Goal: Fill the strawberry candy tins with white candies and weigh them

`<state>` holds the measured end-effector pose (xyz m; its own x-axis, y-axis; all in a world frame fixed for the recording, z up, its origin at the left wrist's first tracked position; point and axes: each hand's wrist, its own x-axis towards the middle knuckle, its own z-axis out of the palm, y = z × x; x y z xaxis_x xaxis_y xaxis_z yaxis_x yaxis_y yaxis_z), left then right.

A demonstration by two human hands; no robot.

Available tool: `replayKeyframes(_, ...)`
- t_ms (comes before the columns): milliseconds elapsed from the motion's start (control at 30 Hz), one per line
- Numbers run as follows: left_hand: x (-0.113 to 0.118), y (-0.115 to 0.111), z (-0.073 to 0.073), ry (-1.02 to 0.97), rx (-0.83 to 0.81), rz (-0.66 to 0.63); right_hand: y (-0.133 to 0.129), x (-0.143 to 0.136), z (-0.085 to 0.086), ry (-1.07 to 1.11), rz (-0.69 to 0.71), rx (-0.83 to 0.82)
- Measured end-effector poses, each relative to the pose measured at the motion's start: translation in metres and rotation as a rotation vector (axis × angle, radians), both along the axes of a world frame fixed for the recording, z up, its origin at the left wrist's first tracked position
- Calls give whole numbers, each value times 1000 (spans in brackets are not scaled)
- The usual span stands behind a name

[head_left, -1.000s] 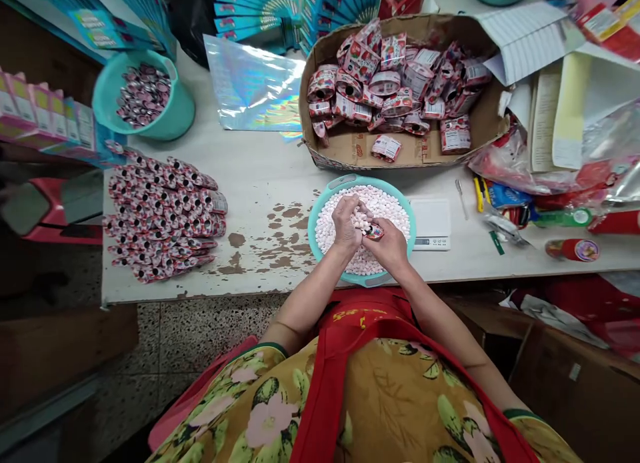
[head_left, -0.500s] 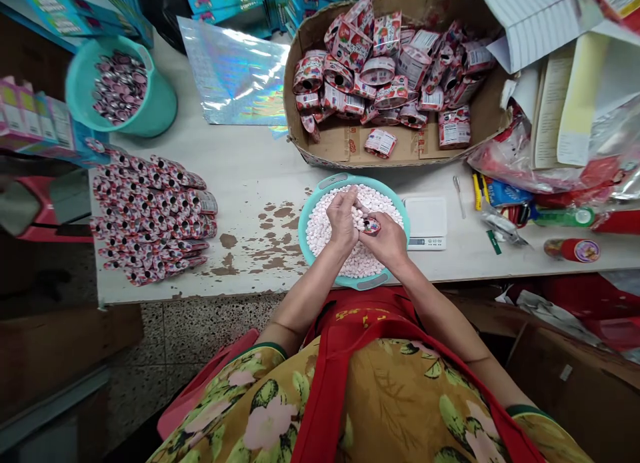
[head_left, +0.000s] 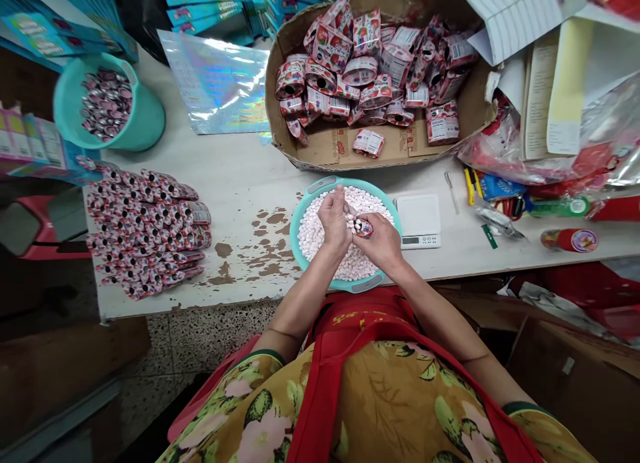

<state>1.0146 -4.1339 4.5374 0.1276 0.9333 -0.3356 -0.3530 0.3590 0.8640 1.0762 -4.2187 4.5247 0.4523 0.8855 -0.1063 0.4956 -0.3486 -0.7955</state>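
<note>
Over a turquoise basin [head_left: 296, 233] full of small pale-pink candies [head_left: 313, 233], both hands meet. My right hand [head_left: 383, 241] is closed around a small red-and-white printed candy container [head_left: 365, 228], its dark round opening turned up and toward the left. My left hand [head_left: 336, 221] is cupped against that opening, thumb up, fingers curled round some of the candies. A few pale candies show between the left palm and the opening. The left fingertips are partly hidden behind the palm.
A cardboard box [head_left: 320, 155] of similar containers stands behind the basin. Rows of containers [head_left: 150, 229] and a turquoise bucket [head_left: 147, 119] of small shiny pieces are at left. Right of the basin are a white digital scale [head_left: 419, 219], a yellow cutter [head_left: 470, 185] and a red-labelled jar [head_left: 570, 240].
The view has shifted and turned slightly. My left hand has tipped more upright and closed further against the container's opening, and fewer candies show in it. The right hand keeps its hold.
</note>
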Motion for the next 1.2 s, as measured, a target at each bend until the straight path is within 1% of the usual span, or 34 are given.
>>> replayKeyframes(200,2,0,7,6,2,-23,-1,-1,0,83,-32,71)
replayKeyframes(300,3,0,12,-9,10,-59,-1,-1,-2,143,-58,130)
replayKeyframes(467,2,4,16,-41,-3,-86,-2,0,-9,206,-81,226)
replayKeyframes(600,3,2,15,-63,-20,-121,-2,-1,-18,280,-95,266)
replayKeyframes(733,9,-3,20,-51,-51,-172,0,-2,-24,305,-69,289)
replayKeyframes(800,8,0,22,-51,-51,-192,2,-1,-25,307,-77,294)
replayKeyframes(833,6,3,21,-49,-32,-177,2,0,-25,308,-86,300)
replayKeyframes(900,-4,9,12,-10,42,-100,-1,4,-23,312,-99,308)
replayKeyframes(933,-11,12,5,47,92,-60,-4,8,-22,314,-97,302)
replayKeyframes(967,-20,13,-2,137,147,-53,-9,12,-20,320,-91,292)
replayKeyframes(1000,-28,12,-9,254,209,-95,-15,18,-18,331,-82,280)
replayKeyframes(1067,-42,9,-17,515,362,-280,-31,35,-15,365,-84,265)
replayKeyframes(1100,-46,9,-16,624,451,-372,-40,45,-14,381,-109,264)
replayKeyframes(1133,-46,11,-12,704,546,-428,-49,57,-15,391,-155,268)
replayKeyframes(1167,-41,16,-6,757,645,-436,-57,69,-18,390,-220,275)
replayKeyframes(1200,-32,25,2,796,744,-412,-63,82,-23,378,-290,283)
